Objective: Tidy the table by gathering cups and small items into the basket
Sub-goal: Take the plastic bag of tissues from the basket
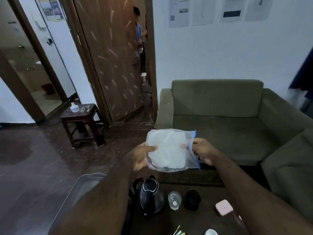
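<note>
We hold the zip bag (pixel 169 150) up at 12 o'clock above the table (pixel 194 221): left hand (pixel 142 156) and right hand (pixel 203 151) both pinched closed on its edges. Keep it level, seal shut, then lower toward the basket (pixel 81 189) at 8 o'clock.

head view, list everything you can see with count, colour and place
zip bag: 1, clear with blue seal strip, held up above the table's far edge
kettle: 1, black, on the table, left
glass: 1, clear, right of the kettle
black cup: 1, right of the glass
pink case: 1, right part of the table
white cup: 1, bottom edge, partly cut off
packets: small, yellowish, bottom edge, count unclear
sofa: 1, olive green, behind the table
stool: 1, dark wood, by the door
hands: left hand grips the bag's left edge, right hand grips the seal side
</note>
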Tool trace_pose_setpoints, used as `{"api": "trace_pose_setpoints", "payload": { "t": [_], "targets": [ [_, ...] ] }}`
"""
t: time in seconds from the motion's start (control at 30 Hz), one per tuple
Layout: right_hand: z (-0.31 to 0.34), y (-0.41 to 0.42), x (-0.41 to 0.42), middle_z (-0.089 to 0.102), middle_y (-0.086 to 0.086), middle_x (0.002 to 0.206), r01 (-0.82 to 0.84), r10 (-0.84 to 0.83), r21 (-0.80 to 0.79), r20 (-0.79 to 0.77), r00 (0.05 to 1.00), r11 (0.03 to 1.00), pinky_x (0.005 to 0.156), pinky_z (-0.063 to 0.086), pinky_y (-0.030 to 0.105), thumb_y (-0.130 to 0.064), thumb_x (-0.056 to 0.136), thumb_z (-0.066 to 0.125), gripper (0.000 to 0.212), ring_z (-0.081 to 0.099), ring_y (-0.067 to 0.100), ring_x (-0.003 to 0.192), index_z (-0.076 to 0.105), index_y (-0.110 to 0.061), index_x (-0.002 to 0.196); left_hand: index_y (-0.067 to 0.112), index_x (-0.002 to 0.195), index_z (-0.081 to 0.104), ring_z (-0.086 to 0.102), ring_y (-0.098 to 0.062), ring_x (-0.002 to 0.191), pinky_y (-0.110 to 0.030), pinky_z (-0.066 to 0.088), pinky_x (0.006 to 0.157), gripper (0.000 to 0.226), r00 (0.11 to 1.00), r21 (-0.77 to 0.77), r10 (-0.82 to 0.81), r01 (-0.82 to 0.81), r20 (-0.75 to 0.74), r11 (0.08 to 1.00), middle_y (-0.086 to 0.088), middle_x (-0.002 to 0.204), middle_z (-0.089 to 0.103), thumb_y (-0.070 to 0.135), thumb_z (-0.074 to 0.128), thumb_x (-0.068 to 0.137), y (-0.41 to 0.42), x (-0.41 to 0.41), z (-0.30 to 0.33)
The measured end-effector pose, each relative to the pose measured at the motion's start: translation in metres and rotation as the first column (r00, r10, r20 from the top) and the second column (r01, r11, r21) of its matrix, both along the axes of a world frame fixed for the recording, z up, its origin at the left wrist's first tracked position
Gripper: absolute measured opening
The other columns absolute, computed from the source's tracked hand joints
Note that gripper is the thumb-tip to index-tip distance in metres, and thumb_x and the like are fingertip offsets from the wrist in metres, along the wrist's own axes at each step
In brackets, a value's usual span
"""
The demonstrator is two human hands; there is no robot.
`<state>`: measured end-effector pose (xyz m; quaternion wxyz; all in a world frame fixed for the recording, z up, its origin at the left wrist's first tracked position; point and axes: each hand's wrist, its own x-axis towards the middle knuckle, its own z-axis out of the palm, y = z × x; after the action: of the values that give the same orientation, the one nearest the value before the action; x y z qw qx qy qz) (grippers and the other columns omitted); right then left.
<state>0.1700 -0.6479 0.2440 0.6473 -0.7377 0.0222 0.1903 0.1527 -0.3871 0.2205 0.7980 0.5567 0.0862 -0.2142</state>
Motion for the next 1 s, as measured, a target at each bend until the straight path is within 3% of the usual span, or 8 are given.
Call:
{"api": "trace_pose_setpoints", "payload": {
  "t": [0.1, 0.23, 0.33, 0.5, 0.63, 0.77, 0.9, 1.0],
  "targets": [
    [-0.017, -0.004, -0.004, 0.077, 0.012, 0.088, -0.042, 0.047, 0.07, -0.081, 0.996, 0.997, 0.065, 0.059, 0.031, 0.0, 0.079, 0.076, 0.012, 0.072, 0.028, 0.081, 0.076, -0.002, 0.091, 0.01, 0.128, 0.058, 0.067, -0.04, 0.108, -0.052, 0.059, 0.077, 0.047, 0.999, 0.015, 0.013, -0.012, -0.042, 1.0, -0.019, 0.121, 0.069, 0.004, 0.071, 0.083, -0.016, -0.01, -0.011],
    [-0.053, -0.021, -0.015, 0.077, 0.013, 0.091, 0.041, 0.004, 0.191, -0.227, 0.974, 0.981, 0.063, 0.06, 0.033, 0.004, 0.083, 0.065, 0.02, 0.074, 0.027, 0.08, 0.072, -0.003, 0.101, 0.015, 0.126, 0.06, 0.066, -0.041, 0.109, -0.062, 0.053, 0.088, 0.045, 0.99, 0.147, 0.024, -0.003, -0.139, 0.989, -0.018, 0.121, 0.069, 0.013, 0.073, 0.084, -0.026, -0.034, -0.047],
    [-0.101, -0.026, -0.038, 0.078, 0.008, 0.083, -0.024, 0.081, 0.174, -0.328, 0.941, 0.984, 0.055, 0.058, 0.028, 0.006, 0.085, 0.063, 0.021, 0.075, 0.02, 0.072, 0.071, -0.007, 0.098, 0.007, 0.123, 0.063, 0.064, -0.043, 0.111, -0.061, 0.049, 0.097, 0.037, 0.971, 0.19, 0.055, -0.01, -0.232, 0.982, -0.024, 0.121, 0.067, 0.001, 0.061, 0.086, -0.029, -0.057, -0.09],
    [-0.195, -0.029, -0.079, 0.069, 0.018, 0.099, -0.036, 0.071, 0.092, -0.404, 0.912, 0.995, 0.068, 0.06, 0.033, 0.016, 0.085, 0.054, 0.033, 0.072, 0.024, 0.078, 0.063, 0.005, 0.115, 0.0, 0.108, 0.067, 0.068, -0.036, 0.082, -0.054, 0.056, 0.078, 0.034, 0.914, 0.336, 0.145, -0.011, -0.378, 0.942, -0.021, 0.095, 0.07, -0.011, 0.047, 0.082, -0.032, -0.103, -0.168],
    [-0.275, -0.03, -0.094, 0.071, 0.015, 0.096, 0.031, -0.041, -0.03, -0.465, 0.884, 0.999, 0.074, 0.056, 0.038, 0.012, 0.085, 0.054, 0.032, 0.068, 0.031, 0.084, 0.065, -0.001, 0.113, 0.004, 0.098, 0.066, 0.066, -0.039, 0.084, -0.062, 0.051, 0.087, 0.032, 0.872, 0.427, 0.193, 0.019, -0.449, 0.904, -0.018, 0.088, 0.069, -0.012, 0.043, 0.081, -0.026, -0.123, -0.246],
    [-0.351, -0.031, -0.106, 0.068, 0.009, 0.084, 0.111, -0.169, -0.145, -0.498, 0.85, 0.983, 0.063, 0.054, 0.031, 0.009, 0.084, 0.054, 0.023, 0.065, 0.021, 0.07, 0.066, -0.011, 0.087, 0.009, 0.089, 0.062, 0.068, -0.018, 0.052, -0.04, 0.058, 0.061, 0.031, 0.822, 0.427, 0.215, 0.038, -0.528, 0.903, -0.004, 0.06, 0.073, -0.013, 0.04, 0.084, -0.028, -0.135, -0.33],
    [-0.412, -0.03, -0.114, 0.07, 0.015, 0.095, 0.251, -0.332, -0.225, -0.487, 0.808, 0.941, 0.067, 0.054, 0.032, 0.005, 0.081, 0.059, 0.028, 0.066, 0.029, 0.078, 0.068, -0.006, 0.106, 0.006, 0.08, 0.06, 0.064, -0.014, 0.039, -0.032, 0.054, 0.039, 0.031, 0.813, 0.429, 0.234, 0.021, -0.532, 0.903, -0.001, 0.048, 0.068, -0.016, 0.039, 0.087, -0.028, -0.142, -0.395],
    [-0.446, -0.03, -0.12, 0.07, 0.015, 0.105, 0.371, -0.462, -0.28, -0.437, 0.772, 0.885, 0.087, 0.054, 0.044, 0.0, 0.081, 0.063, 0.032, 0.066, 0.034, 0.096, 0.067, -0.008, 0.111, 0.012, 0.084, 0.058, 0.066, -0.019, 0.055, -0.032, 0.055, 0.048, 0.031, 0.83, 0.496, 0.251, 0.035, -0.497, 0.868, -0.004, 0.066, 0.068, -0.013, 0.041, 0.089, -0.022, -0.139, -0.43]
  ]
}}
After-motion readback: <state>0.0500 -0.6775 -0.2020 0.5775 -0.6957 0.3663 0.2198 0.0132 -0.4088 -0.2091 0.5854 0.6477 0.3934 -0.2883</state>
